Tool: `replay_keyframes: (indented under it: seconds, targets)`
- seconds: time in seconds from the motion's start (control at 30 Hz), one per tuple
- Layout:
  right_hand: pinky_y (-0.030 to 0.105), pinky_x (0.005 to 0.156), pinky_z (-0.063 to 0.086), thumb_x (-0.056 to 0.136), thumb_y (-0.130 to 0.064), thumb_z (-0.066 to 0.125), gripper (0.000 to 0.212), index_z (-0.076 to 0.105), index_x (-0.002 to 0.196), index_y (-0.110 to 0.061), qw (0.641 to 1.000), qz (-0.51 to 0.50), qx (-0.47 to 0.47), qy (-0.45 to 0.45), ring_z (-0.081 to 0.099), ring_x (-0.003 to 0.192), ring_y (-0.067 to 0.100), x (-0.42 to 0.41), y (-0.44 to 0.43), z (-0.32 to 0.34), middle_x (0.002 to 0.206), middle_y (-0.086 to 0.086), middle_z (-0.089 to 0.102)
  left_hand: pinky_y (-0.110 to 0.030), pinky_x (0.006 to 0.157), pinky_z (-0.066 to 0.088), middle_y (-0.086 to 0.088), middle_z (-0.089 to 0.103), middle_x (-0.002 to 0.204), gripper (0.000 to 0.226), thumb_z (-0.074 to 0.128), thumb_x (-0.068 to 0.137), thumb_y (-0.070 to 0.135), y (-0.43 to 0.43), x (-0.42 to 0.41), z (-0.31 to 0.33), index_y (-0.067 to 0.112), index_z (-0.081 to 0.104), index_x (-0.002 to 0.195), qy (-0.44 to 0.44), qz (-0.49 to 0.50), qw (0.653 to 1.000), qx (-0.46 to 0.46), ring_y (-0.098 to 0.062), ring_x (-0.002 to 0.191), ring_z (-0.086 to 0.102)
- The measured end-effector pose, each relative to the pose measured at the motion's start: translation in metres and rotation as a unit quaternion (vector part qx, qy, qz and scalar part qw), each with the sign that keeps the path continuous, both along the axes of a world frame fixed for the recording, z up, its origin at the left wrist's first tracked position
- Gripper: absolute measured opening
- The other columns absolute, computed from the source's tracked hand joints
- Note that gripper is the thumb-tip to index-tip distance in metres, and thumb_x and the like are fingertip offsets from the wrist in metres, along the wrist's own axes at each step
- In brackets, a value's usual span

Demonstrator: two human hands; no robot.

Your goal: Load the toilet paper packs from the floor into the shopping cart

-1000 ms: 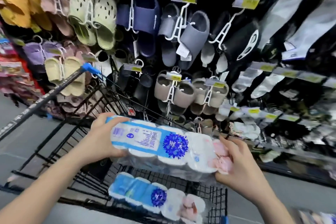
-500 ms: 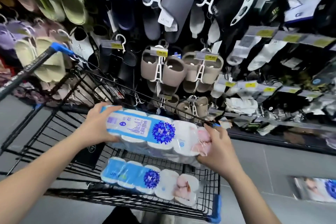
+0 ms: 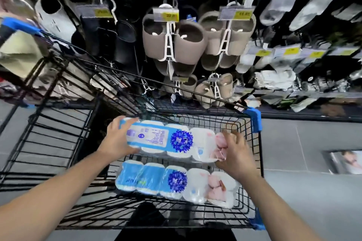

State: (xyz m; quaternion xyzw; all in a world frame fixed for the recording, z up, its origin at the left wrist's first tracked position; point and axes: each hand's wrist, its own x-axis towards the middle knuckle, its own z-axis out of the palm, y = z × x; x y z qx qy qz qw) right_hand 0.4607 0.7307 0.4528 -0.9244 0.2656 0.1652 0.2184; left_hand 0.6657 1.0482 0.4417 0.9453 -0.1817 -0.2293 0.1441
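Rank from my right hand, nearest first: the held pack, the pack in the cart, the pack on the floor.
1. Held pack, gripped by the right hand.
2. Lower pack, in the cart, just beneath.
3. Floor pack, far right.

Head-worn wide-angle view looks steeply down, close above the shopping cart point(image 3: 254, 121)

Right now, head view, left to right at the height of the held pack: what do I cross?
Black wire side of the shopping cart → left hand → blue-and-white plastic-wrapped toilet paper pack → right hand → blurred plastic-wrapped pack lying on the grey floor.
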Motion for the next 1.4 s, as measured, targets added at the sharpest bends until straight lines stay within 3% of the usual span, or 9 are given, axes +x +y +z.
replay_keyframes:
  seconds: [0.33, 0.47, 0.63, 0.7, 0.77, 0.9, 1.07, 1.23, 1.4]
  targets:
    - [0.050, 0.121, 0.030, 0.062, -0.053, 0.090, 0.124, 0.012, 0.158, -0.039, 0.998, -0.020, -0.007, 0.053, 0.029, 0.147, 0.035, 0.003, 0.018, -0.057, 0.162, 0.008, 0.018, -0.047, 0.118, 0.031, -0.006, 0.012, 0.157, 0.121, 0.096, 0.059, 0.036, 0.005, -0.013, -0.053, 0.037, 0.024, 0.157, 0.048, 0.033, 0.998, 0.028, -0.032, 0.144, 0.015]
    - [0.049, 0.121, 0.032, 0.069, -0.041, 0.087, 0.115, 0.012, 0.157, -0.036, 0.997, -0.025, -0.021, 0.069, 0.027, 0.148, 0.034, 0.004, 0.022, -0.070, 0.162, 0.010, 0.019, -0.048, 0.118, 0.033, -0.002, 0.010, 0.156, 0.124, 0.096, 0.059, 0.037, 0.006, -0.016, -0.069, 0.038, 0.021, 0.157, 0.062, 0.032, 0.997, 0.031, -0.030, 0.144, 0.016]
    - [0.047, 0.122, 0.030, 0.071, -0.042, 0.086, 0.115, 0.013, 0.159, -0.032, 0.995, -0.028, -0.006, 0.097, 0.026, 0.149, 0.034, 0.006, 0.024, -0.081, 0.162, 0.010, 0.019, -0.049, 0.117, 0.037, -0.001, 0.014, 0.154, 0.118, 0.092, 0.066, 0.030, 0.012, -0.014, -0.090, 0.035, 0.019, 0.159, 0.079, 0.030, 0.996, 0.024, -0.030, 0.143, 0.027]
    - [0.047, 0.125, 0.023, 0.076, -0.044, 0.083, 0.113, 0.009, 0.161, -0.032, 0.993, -0.027, 0.012, 0.110, 0.020, 0.153, 0.034, 0.010, 0.024, -0.083, 0.166, 0.009, 0.012, -0.041, 0.106, 0.048, -0.002, 0.014, 0.156, 0.107, 0.084, 0.077, 0.022, 0.012, -0.013, -0.092, 0.036, 0.016, 0.160, 0.087, 0.010, 0.996, 0.017, -0.028, 0.137, 0.040]
    - [0.049, 0.127, 0.018, 0.081, -0.044, 0.079, 0.112, 0.003, 0.162, -0.033, 0.991, -0.025, 0.019, 0.132, 0.014, 0.156, 0.034, 0.014, 0.025, -0.084, 0.170, 0.007, 0.004, -0.038, 0.100, 0.052, 0.001, 0.011, 0.159, 0.105, 0.082, 0.082, 0.027, 0.011, -0.015, -0.094, 0.038, 0.013, 0.161, 0.114, -0.035, 0.993, 0.017, -0.021, 0.137, 0.041]
    - [0.049, 0.128, 0.012, 0.085, -0.045, 0.075, 0.108, 0.001, 0.162, -0.032, 0.989, -0.009, 0.012, 0.149, 0.009, 0.157, 0.034, 0.014, 0.026, -0.081, 0.171, 0.006, -0.002, -0.038, 0.111, 0.045, 0.003, 0.004, 0.163, 0.095, 0.074, 0.087, 0.037, 0.011, -0.025, -0.095, 0.041, 0.013, 0.160, 0.140, -0.049, 0.988, 0.036, -0.023, 0.149, 0.023]
    - [0.046, 0.129, 0.011, 0.085, -0.042, 0.075, 0.107, 0.002, 0.162, -0.027, 0.989, -0.018, 0.017, 0.144, 0.007, 0.158, 0.033, 0.013, 0.023, -0.077, 0.171, 0.008, 0.001, -0.040, 0.119, 0.032, 0.002, -0.001, 0.167, 0.093, 0.070, 0.089, 0.030, 0.008, -0.027, -0.089, 0.040, 0.012, 0.160, 0.163, -0.053, 0.982, 0.075, -0.027, 0.154, 0.007]
    - [0.043, 0.127, 0.019, 0.089, -0.043, 0.072, 0.097, 0.010, 0.162, -0.027, 0.993, -0.044, 0.020, 0.106, 0.016, 0.155, 0.031, 0.008, 0.024, -0.066, 0.167, 0.010, 0.013, -0.040, 0.121, 0.028, 0.001, 0.002, 0.167, 0.097, 0.074, 0.087, 0.035, 0.003, -0.029, -0.077, 0.037, 0.012, 0.161, 0.155, -0.045, 0.985, 0.057, -0.027, 0.153, 0.012]
    - [0.038, 0.123, 0.026, 0.090, -0.044, 0.071, 0.091, 0.018, 0.161, -0.025, 0.999, -0.040, 0.011, 0.002, 0.026, 0.149, 0.029, 0.027, 0.018, -0.026, 0.165, 0.009, 0.021, -0.032, 0.117, 0.029, 0.003, 0.008, 0.166, 0.094, 0.079, 0.084, 0.028, -0.022, -0.017, -0.040, 0.042, 0.021, 0.157, 0.108, -0.044, 0.992, -0.044, -0.023, 0.152, 0.020]
